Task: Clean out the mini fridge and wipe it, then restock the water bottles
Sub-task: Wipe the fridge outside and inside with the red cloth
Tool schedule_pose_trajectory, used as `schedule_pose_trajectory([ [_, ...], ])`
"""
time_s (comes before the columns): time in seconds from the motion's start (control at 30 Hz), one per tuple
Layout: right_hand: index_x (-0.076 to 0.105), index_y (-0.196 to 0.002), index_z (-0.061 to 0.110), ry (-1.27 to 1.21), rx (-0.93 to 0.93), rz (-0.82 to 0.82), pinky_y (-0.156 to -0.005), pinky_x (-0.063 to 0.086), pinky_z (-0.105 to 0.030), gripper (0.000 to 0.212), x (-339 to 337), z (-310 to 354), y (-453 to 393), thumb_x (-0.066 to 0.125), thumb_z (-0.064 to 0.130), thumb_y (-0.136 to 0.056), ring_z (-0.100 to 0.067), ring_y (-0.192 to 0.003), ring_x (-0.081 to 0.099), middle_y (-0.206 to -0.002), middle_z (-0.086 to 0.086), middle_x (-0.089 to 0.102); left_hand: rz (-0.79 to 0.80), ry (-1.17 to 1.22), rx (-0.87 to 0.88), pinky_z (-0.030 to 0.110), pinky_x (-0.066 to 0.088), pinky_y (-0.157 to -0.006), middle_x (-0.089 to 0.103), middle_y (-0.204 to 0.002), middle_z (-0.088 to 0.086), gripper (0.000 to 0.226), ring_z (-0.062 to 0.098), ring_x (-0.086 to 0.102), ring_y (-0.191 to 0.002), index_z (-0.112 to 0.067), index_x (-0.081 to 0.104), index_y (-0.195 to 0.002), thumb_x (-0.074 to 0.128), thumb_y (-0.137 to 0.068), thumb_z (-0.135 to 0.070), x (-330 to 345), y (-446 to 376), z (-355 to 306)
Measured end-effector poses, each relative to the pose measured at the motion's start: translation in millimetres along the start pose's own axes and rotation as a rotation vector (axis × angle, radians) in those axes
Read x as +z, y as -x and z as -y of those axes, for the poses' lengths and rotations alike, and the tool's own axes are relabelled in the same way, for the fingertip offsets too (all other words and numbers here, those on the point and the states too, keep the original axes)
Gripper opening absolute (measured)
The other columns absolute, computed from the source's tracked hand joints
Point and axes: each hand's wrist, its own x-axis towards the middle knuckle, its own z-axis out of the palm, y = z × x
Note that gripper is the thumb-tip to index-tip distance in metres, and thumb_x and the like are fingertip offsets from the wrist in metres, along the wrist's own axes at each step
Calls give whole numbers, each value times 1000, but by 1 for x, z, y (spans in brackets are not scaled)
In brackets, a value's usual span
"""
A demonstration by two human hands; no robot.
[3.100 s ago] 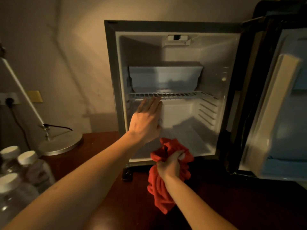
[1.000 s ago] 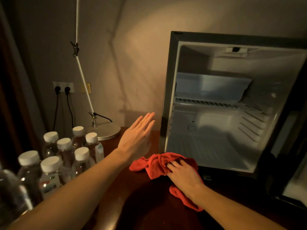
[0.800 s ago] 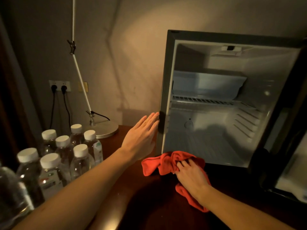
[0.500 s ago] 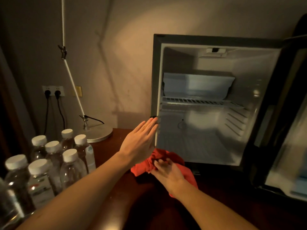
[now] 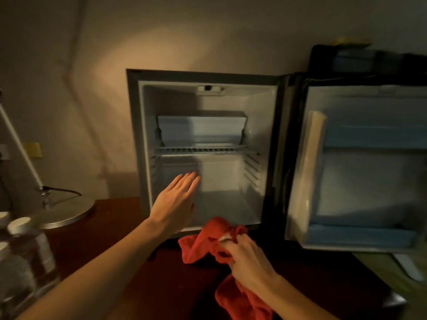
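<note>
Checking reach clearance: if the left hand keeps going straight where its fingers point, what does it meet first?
Likely the mini fridge back wall below the wire shelf; nothing shows between it and the left hand. Depth is unclear.

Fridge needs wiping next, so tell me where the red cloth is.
In the head view the red cloth is low and centre-right, gripped by the right hand on the dark table, just in front of the open fridge.

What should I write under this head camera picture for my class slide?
Left hand held flat at the open, empty mini fridge while the right hand grips a red cloth.
</note>
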Motion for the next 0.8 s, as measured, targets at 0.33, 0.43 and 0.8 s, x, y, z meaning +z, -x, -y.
schedule_pose_trajectory([
  [0.33, 59, -118, 36, -235, 184, -533, -95, 49, -26, 50, -113, -48, 38, 75, 10, -77, -19, -103, 64, -114, -2, 63, -95, 301, -42, 32, 25, -116, 26, -161, 6, 76, 22, 28, -146, -9, 28, -153, 62, -87, -25, -35, -64, -93],
  [0.43, 66, -121, 28, -229, 197, -646, -97, 38, -8, 45, -135, -48, 32, 76, 11, -80, -21, -104, 64, -117, -5, 64, -40, 454, -109, 38, 38, -106, 23, -162, -2, 74, 19, 31, -143, -20, 20, -155, 57, -92, -29, -47, -85, -112],
  [0.8, 55, -136, 17, -165, 151, -822, -108, 35, -33, 58, -217, -44, -51, 71, 5, -82, -33, -117, 51, -123, -17, 56, -191, 626, -146, 42, 41, -105, 50, -145, 12, 60, 29, 47, -132, -15, 37, -149, 56, -92, -15, -92, -171, -109],
])
